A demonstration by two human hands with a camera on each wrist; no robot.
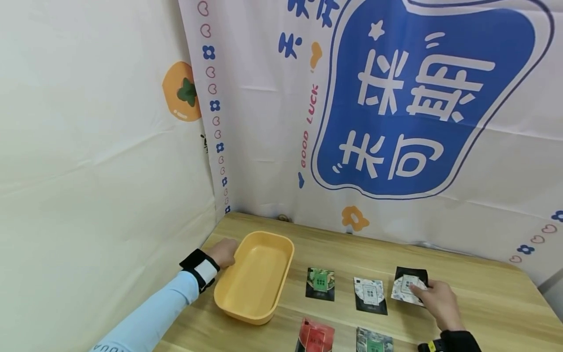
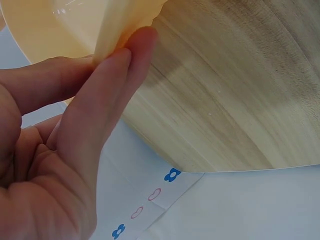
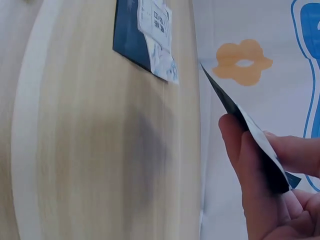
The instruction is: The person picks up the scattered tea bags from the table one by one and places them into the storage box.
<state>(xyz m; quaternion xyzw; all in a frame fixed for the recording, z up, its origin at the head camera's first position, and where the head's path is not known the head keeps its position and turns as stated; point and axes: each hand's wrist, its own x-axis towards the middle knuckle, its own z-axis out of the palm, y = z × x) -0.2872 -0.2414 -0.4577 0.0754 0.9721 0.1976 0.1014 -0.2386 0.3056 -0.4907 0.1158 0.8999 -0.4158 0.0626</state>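
Note:
My left hand (image 1: 223, 253) pinches the left rim of a yellow plastic tray (image 1: 255, 274); the left wrist view shows thumb and fingers on its wall (image 2: 112, 30). At the right, my right hand (image 1: 440, 300) pinches a black and white packet (image 1: 409, 286) between thumb and fingers. The right wrist view has this packet (image 3: 255, 140) edge-on, raised off the table, its shadow below. Nearest to it lies a white and black packet (image 1: 371, 296). Farther left is a green and black packet (image 1: 320, 283).
A red packet (image 1: 315, 336) and a grey packet with a green label (image 1: 374, 341) lie at the front, cut off by the frame. The wooden table (image 1: 343, 249) ends against a printed cloth (image 1: 272, 146) behind and a pale cloth wall (image 1: 101, 146) at the left.

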